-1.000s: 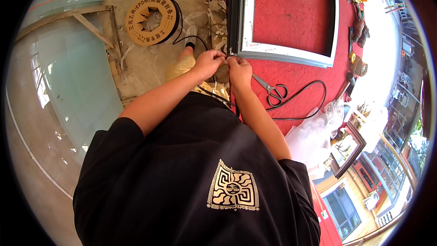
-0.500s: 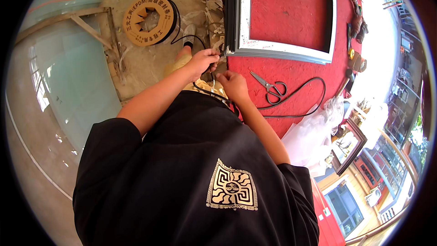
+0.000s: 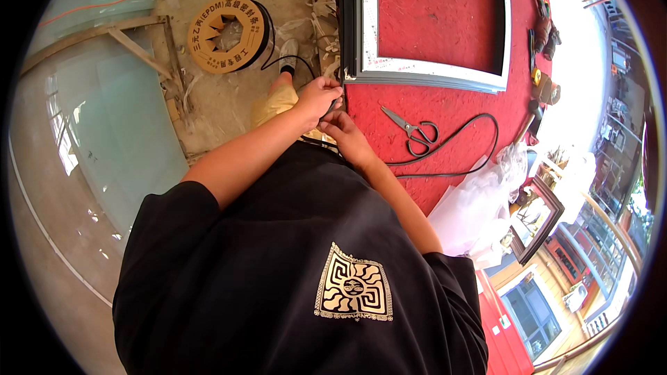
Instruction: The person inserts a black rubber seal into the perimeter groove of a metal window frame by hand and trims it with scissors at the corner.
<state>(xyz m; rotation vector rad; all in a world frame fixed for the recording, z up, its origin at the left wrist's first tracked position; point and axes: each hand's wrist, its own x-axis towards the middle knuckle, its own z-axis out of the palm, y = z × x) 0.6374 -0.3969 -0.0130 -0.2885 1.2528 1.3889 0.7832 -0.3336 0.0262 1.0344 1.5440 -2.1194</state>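
Observation:
A black rubber sealing strip (image 3: 306, 62) runs from a cardboard-sided reel (image 3: 228, 35) on the floor up to my hands. My left hand (image 3: 319, 98) pinches it close to the corner of a grey window frame (image 3: 445, 78). Just below and to the right, my right hand (image 3: 345, 133) has its fingers curled on the same strip, the two hands nearly touching. Past my right forearm the strip lies in a loop on the red tabletop (image 3: 451, 107). Beside that loop rest scissors (image 3: 413, 132), blades pointing to the upper left.
Hand tools (image 3: 543, 35) line the table's right edge. A clear plastic bag (image 3: 479, 208) and a picture frame (image 3: 535, 222) sit at the lower right. Large glass panes (image 3: 114, 118) with a wooden frame (image 3: 142, 45) stand on the left. Scraps litter the floor beside the table.
My right hand has moved up and left, close against the left one. My left hand has shifted slightly right and down. Scissors and reel stay put.

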